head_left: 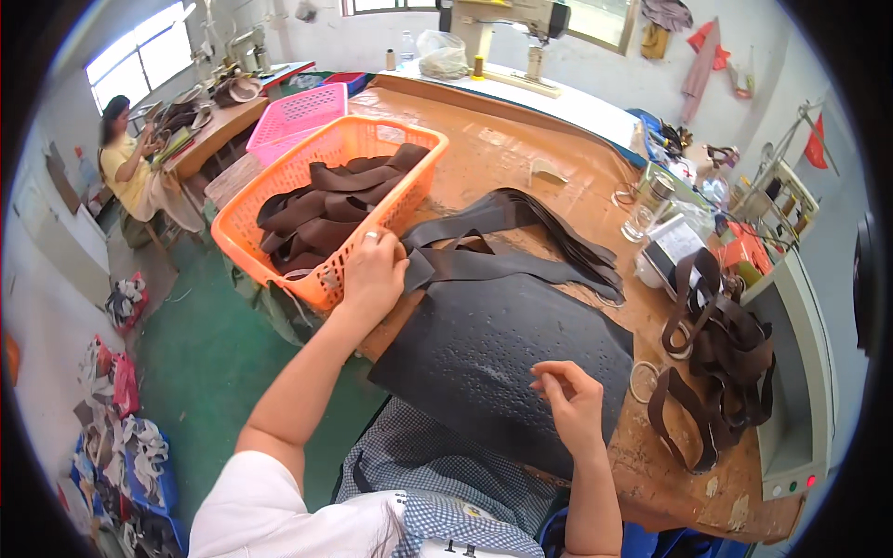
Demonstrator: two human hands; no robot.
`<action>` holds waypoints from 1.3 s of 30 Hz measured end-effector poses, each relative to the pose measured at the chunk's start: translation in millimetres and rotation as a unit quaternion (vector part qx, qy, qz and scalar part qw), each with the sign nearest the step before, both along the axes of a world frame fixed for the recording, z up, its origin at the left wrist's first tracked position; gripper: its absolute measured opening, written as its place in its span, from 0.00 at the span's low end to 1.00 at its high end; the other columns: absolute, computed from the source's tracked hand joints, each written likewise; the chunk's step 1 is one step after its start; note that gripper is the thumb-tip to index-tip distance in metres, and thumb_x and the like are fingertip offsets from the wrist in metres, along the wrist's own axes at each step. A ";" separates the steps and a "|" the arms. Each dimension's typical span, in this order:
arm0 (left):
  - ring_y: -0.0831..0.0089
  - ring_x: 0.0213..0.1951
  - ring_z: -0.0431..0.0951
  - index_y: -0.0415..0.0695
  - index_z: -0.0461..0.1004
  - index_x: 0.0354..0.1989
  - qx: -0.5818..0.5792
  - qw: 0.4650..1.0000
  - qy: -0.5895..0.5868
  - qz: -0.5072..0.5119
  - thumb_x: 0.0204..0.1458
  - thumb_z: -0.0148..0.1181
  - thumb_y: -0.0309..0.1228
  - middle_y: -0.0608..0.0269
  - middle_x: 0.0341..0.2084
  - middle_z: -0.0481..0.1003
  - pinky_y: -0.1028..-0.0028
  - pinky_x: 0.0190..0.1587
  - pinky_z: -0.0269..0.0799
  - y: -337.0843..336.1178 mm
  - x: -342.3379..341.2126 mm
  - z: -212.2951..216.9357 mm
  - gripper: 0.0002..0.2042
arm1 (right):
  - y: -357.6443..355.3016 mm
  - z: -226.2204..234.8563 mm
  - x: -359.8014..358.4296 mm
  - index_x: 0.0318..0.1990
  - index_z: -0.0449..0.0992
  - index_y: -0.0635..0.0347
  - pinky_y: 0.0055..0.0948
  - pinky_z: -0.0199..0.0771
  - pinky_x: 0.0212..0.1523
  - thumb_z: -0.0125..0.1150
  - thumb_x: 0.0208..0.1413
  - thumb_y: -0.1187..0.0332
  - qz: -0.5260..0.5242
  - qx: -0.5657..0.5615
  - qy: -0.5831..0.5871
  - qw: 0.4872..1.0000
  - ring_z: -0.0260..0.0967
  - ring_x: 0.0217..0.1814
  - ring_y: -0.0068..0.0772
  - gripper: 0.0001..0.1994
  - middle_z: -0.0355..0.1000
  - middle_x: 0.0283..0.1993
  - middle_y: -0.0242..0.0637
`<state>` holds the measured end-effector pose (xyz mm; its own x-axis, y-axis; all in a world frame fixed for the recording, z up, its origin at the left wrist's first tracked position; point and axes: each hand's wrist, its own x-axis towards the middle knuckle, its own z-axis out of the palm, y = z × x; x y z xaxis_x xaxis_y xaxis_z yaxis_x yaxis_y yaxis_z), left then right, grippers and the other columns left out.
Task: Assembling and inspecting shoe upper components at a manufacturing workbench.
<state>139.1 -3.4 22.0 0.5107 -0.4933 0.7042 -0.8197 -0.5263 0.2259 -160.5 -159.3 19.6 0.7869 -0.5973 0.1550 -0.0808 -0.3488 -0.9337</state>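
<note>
My left hand (375, 272), with a ring on one finger, is at the near right wall of an orange plastic basket (244, 249). Its fingers close on the end of a dark strip (502, 267) that runs right across the table. Brown fabric strips (321, 209) lie heaped in the basket. Over a pitted black mat (484, 349) hovers my right hand (572, 405), its fingers curled and thumb near the index finger; what they hold, if anything, cannot be made out. Behind the mat, a folded bundle of dark strips (549, 228) arches to the right.
Brown strips and rings form a pile (721, 353) at right, beside a grey machine housing (807, 372). A glass jar (648, 209) and clutter stand behind it. A pink basket (296, 116) and a sewing machine (539, 56) are at the back. Another person (135, 163) sits far left.
</note>
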 end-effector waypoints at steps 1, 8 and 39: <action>0.76 0.32 0.76 0.39 0.75 0.35 -0.002 1.000 -0.002 0.000 0.50 0.65 0.23 0.66 0.25 0.73 0.73 0.37 0.71 -1.1 -1.8 17.9 0.06 | 0.9 -4.0 7.3 0.43 0.79 0.68 0.21 0.76 0.38 0.56 0.61 0.79 0.009 0.019 -0.001 1.000 0.77 0.38 0.24 0.07 0.79 0.38 0.37; 0.83 0.35 0.74 0.38 0.74 0.34 -0.043 0.880 0.389 -0.268 0.55 0.64 0.26 0.68 0.29 0.75 0.80 0.39 0.70 -4.1 -7.0 103.8 0.06 | 33.2 -16.6 33.0 0.51 0.76 0.70 0.23 0.77 0.39 0.52 0.68 0.59 0.220 0.299 0.013 0.928 0.77 0.37 0.26 0.20 0.79 0.42 0.42; 0.55 0.43 0.77 0.41 0.75 0.37 -0.067 0.890 -0.061 -0.447 0.50 0.63 0.23 0.56 0.38 0.77 0.63 0.43 0.74 -119.2 -104.0 40.3 0.07 | 30.7 -31.6 -16.9 0.54 0.73 0.58 0.33 0.76 0.48 0.58 0.64 0.54 0.002 0.551 -0.210 0.807 0.73 0.46 0.32 0.19 0.75 0.47 0.39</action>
<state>35.1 -122.6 62.4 -0.1279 -0.5711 0.8108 -0.9204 0.3728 0.1174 -177.5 -128.6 -12.0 0.8055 -0.5522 -0.2150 0.3236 0.7138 -0.6211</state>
